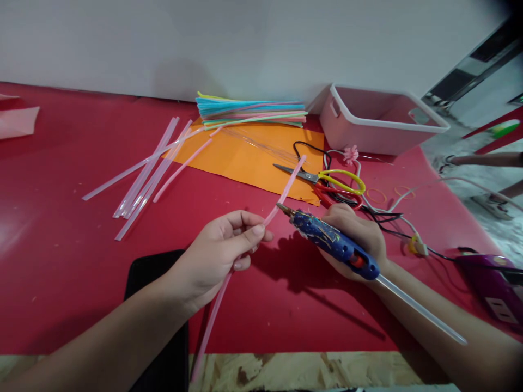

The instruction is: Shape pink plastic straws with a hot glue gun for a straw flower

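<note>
Between thumb and fingers my left hand point(229, 245) pinches a long pink pipe cleaner point(289, 185). Its upper end slants up to the right, and its lower end hangs past the table's front edge. My right hand point(355, 234) is wrapped around a blue hot glue gun point(327, 237), stained with dried glue. The nozzle points left and is at the pipe cleaner, just above my left fingertips; whether it touches I cannot tell. A clear glue stick point(423, 310) juts from the gun's back. Scissors point(339, 182) with yellow and red handles lie behind the gun.
Several glue sticks point(151, 169) lie left on the red tabletop point(61, 245). Bundled pipe cleaners point(251, 111) rest on orange paper point(245, 158). A pink bin point(379, 130) stands back right, near cables point(392, 218) and a purple power strip point(490, 288). A black flat object point(159, 348) sits under my left forearm.
</note>
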Demonstrator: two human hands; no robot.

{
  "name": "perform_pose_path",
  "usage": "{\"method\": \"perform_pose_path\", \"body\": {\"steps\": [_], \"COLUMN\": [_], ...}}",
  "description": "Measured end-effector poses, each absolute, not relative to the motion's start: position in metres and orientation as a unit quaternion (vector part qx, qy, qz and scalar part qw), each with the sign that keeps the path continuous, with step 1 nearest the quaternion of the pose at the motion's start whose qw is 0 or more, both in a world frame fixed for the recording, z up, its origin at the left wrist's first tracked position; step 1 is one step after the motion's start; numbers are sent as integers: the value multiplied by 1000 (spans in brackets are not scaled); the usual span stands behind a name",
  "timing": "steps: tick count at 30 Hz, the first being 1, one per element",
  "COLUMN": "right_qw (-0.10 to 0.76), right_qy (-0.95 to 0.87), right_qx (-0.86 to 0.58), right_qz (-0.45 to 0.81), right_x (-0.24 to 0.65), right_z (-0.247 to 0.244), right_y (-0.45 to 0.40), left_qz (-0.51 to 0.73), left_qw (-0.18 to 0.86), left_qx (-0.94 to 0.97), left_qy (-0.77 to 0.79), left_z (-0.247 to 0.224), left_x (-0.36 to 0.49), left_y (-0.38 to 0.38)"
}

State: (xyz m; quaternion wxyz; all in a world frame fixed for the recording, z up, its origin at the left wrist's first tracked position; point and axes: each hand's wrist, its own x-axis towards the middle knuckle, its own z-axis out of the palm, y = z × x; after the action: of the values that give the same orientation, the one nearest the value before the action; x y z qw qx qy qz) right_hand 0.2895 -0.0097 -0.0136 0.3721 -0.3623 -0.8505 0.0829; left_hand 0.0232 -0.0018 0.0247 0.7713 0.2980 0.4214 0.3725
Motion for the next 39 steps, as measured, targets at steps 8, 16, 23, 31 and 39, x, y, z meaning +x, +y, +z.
{"method": "perform_pose_path", "body": {"steps": [8, 16, 23, 31, 39], "right_qw": [368, 365, 369, 366, 376], "right_qy": [-854, -858, -856, -857, -854], "right_qx": [-358, -354, -353, -353, -347], "right_qz": [82, 75, 82, 82, 88], "right_x": [291, 290, 292, 292, 292], "right_z": [-15, -15, -17, -17, -18], "right_y": [-9, -9, -10, -9, -9], "left_qz": [372, 367, 367, 366, 366], "left_qw": [772, 769, 767, 769, 770], "left_qx": [293, 300, 305, 297, 289], "left_qy": [423, 429, 430, 432, 435], "left_z": [25, 23, 24, 24, 24], "left_x": [24, 23, 23, 24, 23], "left_y": [-2, -2, -3, -1, -3]}}
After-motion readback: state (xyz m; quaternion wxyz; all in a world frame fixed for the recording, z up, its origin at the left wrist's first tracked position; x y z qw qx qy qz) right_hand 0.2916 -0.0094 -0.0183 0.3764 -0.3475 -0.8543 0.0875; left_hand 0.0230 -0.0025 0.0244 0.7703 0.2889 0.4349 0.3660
